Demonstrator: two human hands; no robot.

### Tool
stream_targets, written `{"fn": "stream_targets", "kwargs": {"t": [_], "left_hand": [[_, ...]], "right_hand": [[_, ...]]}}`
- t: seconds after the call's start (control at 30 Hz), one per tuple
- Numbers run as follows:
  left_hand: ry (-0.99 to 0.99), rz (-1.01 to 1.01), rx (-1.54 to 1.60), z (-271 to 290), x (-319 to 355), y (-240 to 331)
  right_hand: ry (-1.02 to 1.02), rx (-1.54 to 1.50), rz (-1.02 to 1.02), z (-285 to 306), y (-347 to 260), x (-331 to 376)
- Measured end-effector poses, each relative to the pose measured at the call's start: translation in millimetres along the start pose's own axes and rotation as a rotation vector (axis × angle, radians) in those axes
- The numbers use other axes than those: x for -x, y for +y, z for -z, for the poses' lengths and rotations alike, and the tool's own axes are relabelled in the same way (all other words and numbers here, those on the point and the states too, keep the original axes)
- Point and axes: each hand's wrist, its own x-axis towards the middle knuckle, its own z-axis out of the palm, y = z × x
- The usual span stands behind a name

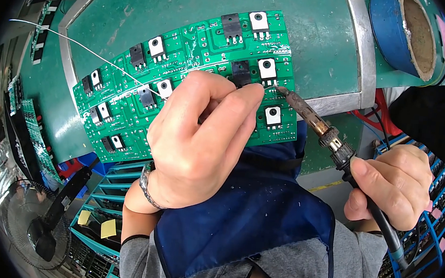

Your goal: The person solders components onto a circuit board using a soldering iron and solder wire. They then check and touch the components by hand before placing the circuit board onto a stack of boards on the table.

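Green worktop (321, 39) with a metal border fills the top of the head view, a blue round container (386, 31) at upper right and a fan (22, 222) at lower left. Across the centre spreads a green printed circuit board (198, 56) bearing black and white-faced transistors. Over it, the left hand (196, 131) pinches thin solder wire (124, 72), which trails toward upper left. At right, the right hand (393, 183) grips a soldering iron (314, 120), its tip beside the pins of a white-faced transistor (266, 70); contact is unclear.
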Motion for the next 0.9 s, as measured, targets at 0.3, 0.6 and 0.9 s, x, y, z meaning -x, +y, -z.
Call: {"fn": "stream_targets", "kwargs": {"t": [0.3,0.6,0.9], "left_hand": [[0.019,0.006,-0.015,-0.3,0.7,0.2],[0.014,0.025,0.009,1.6,-2.4,4.1],[0.001,0.01,-0.005,1.7,-2.7,3.8]], "right_hand": [[-0.012,-0.038,0.07,-1.8,5.8,-2.1],[-0.015,-0.021,0.052,3.3,4.2,-2.6],[-0.028,-0.023,0.042,4.4,3.7,-2.1]]}}
